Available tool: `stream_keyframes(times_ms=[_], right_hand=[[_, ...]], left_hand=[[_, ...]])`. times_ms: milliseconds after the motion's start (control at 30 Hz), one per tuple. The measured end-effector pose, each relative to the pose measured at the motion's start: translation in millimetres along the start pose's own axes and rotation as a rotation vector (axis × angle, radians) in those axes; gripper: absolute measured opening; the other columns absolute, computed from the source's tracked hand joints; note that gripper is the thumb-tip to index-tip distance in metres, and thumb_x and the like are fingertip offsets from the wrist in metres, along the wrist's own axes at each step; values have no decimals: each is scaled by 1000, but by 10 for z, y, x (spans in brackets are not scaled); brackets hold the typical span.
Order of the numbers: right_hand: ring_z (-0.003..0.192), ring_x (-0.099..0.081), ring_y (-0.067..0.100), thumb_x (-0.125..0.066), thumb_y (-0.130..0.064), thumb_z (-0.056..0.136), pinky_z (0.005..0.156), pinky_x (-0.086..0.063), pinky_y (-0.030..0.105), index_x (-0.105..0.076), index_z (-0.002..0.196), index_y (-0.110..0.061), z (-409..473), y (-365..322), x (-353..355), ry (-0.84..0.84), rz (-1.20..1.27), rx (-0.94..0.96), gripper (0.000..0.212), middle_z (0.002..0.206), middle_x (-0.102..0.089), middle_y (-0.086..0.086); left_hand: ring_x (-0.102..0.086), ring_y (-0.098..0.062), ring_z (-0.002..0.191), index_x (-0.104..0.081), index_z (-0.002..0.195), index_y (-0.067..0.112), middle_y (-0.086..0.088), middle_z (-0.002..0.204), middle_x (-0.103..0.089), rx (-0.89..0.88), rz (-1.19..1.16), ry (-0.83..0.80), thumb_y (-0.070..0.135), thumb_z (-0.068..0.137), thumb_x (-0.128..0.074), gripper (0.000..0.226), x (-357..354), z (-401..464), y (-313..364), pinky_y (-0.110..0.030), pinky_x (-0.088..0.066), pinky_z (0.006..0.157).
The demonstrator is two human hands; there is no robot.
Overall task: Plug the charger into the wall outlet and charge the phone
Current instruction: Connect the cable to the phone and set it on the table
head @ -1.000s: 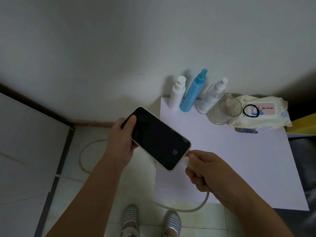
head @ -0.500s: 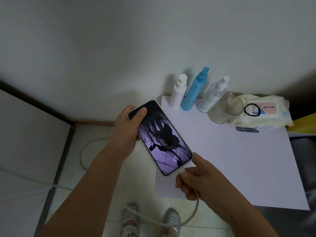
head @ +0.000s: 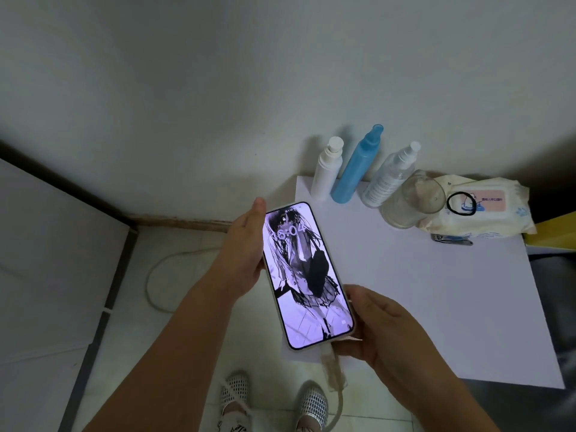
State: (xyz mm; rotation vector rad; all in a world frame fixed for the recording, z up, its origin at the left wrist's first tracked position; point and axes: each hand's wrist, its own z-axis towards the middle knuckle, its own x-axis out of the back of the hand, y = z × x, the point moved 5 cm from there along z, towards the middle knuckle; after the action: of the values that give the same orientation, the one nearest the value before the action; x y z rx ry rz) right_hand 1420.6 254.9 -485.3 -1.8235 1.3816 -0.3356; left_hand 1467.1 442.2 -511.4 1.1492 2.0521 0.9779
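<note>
Since a second ago: phone (head: pixel 307 275) screen lit, turned more upright; our right hand (head: pixel 378 328) shifted from the plug to the phone's near right edge. Item: phone, held in the air over the near left corner of the white table (head: pixel 436 307), our left hand (head: pixel 246 247) clasping its far left edge, right hand cupping the near corner. Rigid glass slab, smooth, likely slippery and fragile; we judge the long edges the best hold. Cable (head: pixel 335 375): soft, whitish, plugged at the near end.
</note>
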Motion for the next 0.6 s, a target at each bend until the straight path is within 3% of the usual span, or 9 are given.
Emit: stream_keyframes(times_ms=[67,167,267,400,467,533,600], right_hand=[[77,-72,22,-38,-13,95,57,-59,31,-70,94,-36,13,-25,5,33,-5,32,39,87,-76,7],[80,-66,30,-38,-5,93,55,-58,33,-62,104,-45,9,-71,-5,69,-29,63,48,98,-62,29],[73,-68,21,-36,-3,93,56,-58,32,-59,105,-47,6,-101,-10,80,-30,115,51,93,-68,19],[72,-69,22,-33,-1,93,56,-58,32,-57,107,-46,-2,-140,17,114,-29,175,53,89,-67,20],[72,-70,22,-33,0,93,55,-58,32,-56,106,-46,-4,-142,35,127,-21,183,54,91,-65,24],[73,-70,23,-33,0,93,56,-58,33,-57,105,-47,5,-133,55,140,-29,180,54,93,-62,28],[73,-70,23,-34,-1,93,55,-58,33,-57,103,-48,22,-111,80,154,-34,168,53,94,-60,31]], left_hand=[[-60,-27,81,-67,72,17,-7,76,-69,15,9,25,48,90,-37,46,-26,-37,-4,-36,-43,75],[-60,-25,76,-66,74,16,-10,78,-67,-1,36,14,49,90,-34,48,-88,-79,6,-29,-44,65],[-66,-14,66,-67,80,15,0,69,-72,-30,40,-5,42,93,-32,46,-161,-110,45,-21,-51,60],[-48,-23,67,-59,92,2,-15,78,-57,-64,12,-33,19,90,-35,29,-218,-177,62,-26,-42,57],[-53,-24,74,-60,97,3,-20,86,-62,-65,33,-93,13,87,-37,27,-239,-205,22,-30,-47,67],[-62,-18,79,-61,110,15,-10,97,-71,-84,97,-180,10,88,-37,32,-254,-242,-45,-31,-53,72],[-64,-8,72,-60,110,37,9,90,-73,-112,177,-269,10,90,-38,40,-258,-294,-123,-22,-55,64]])
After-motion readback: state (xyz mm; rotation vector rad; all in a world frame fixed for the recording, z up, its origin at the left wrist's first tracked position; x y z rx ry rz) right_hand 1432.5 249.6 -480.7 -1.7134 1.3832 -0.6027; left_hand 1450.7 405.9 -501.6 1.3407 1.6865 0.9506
